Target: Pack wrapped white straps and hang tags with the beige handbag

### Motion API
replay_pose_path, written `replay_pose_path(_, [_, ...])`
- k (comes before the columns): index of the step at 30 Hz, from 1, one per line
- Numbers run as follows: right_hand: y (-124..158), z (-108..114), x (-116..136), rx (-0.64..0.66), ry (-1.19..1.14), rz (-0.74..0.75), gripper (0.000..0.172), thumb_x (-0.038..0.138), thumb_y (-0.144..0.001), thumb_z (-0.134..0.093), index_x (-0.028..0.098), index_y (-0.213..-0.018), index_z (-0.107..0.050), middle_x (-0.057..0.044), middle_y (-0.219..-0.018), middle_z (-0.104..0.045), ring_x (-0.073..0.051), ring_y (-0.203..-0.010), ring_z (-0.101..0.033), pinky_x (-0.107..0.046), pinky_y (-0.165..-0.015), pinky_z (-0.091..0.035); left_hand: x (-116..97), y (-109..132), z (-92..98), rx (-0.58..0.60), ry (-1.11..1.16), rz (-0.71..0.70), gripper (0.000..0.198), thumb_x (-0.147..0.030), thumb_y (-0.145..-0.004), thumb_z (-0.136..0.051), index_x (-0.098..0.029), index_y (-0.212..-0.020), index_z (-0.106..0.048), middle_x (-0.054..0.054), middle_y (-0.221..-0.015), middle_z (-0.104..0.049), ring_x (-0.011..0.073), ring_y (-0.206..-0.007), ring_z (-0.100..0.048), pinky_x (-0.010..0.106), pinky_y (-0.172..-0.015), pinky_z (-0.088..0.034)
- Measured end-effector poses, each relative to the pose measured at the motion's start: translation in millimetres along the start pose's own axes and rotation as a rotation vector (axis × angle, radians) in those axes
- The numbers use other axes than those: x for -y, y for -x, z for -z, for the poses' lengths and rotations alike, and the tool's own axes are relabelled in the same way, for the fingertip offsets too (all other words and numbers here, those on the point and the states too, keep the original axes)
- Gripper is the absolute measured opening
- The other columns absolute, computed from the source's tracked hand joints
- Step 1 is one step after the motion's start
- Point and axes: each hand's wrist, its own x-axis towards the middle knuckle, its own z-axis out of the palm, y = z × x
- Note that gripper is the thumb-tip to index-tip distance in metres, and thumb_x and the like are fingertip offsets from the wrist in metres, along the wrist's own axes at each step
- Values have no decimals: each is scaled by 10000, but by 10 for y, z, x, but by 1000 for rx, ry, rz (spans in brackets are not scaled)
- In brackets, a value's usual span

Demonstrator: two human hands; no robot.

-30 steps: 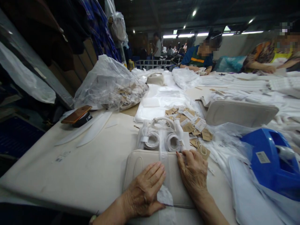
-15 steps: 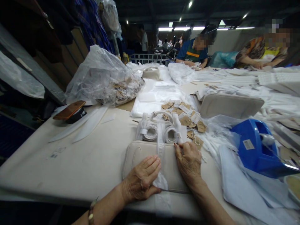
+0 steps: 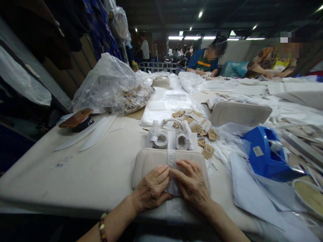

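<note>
A cream handbag [image 3: 146, 160] with stitched edges lies flat near the table's front edge. A translucent white strip [image 3: 171, 158] runs down its middle and hangs over the near side. My left hand [image 3: 152, 186] rests on the bag left of the strip, fingers stretched and fingertips at the strip. My right hand [image 3: 193, 185] lies across the right half, fingers apart, its index fingertip on the strip near my left fingertips. Behind the bag's top edge sit two wrapped white coils [image 3: 181, 141] and a wrapped handle [image 3: 171, 123]. The strip's lower part is partly hidden by my hands.
A blue tape dispenser [image 3: 262, 154] stands at right, near white sheets [image 3: 252, 188] and a round tub [image 3: 309, 195]. Brown paper tags [image 3: 196, 122] lie behind the coils. At left are a phone [image 3: 77, 117] and a large plastic bag [image 3: 108, 84]. Two co-workers work across the table.
My right hand has moved left from the bag's upper right edge onto the strip, beside my left hand. My left hand stays on the bag. The view has shifted slightly.
</note>
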Motion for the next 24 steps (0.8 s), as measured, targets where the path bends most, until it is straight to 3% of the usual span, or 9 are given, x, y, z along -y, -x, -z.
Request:
replay_pose_path(4, [-28, -81, 13, -83, -31, 94, 262, 183, -938, -375, 175, -1021, -624, -67, -952, -644, -207, -995, -516, -360, -854, -421, -3, 12, 3, 15, 19, 22, 444, -375, -865, -524, -21, -1133, -520, 190, -1104, -622, 305, -1120, -549, 429, -958, -494])
replay_pose_path(9, [-17, -172, 56, -164, -141, 128, 223, 132, -935, -381, 123, -968, -600, -84, -927, -670, -191, -986, -530, -326, -856, -470, -19, 42, -13, -32, 78, 97, 491, -379, -853, -536, -14, -1172, -455, 222, -1127, -570, 302, -1162, -504, 451, -955, -488])
replay_pose_path(15, [-28, -131, 86, -114, -276, 134, 225, 111, -928, -386, 113, -1003, -599, -80, -896, -680, -172, -922, -557, -306, -818, -514, 7, 51, -15, -13, 41, 70, 505, -346, -876, -513, -11, -1243, -427, 232, -1222, -539, 315, -1319, -326, 467, -1000, -450])
replay_pose_path(24, [-52, -77, 74, -74, -248, 156, 238, 104, -926, -374, 120, -950, -610, -82, -887, -692, -179, -888, -590, -323, -803, -518, 1, 49, -39, 41, -41, -24, 492, -408, -863, -540, 14, -1117, -543, 211, -1111, -632, 303, -1160, -530, 418, -965, -489])
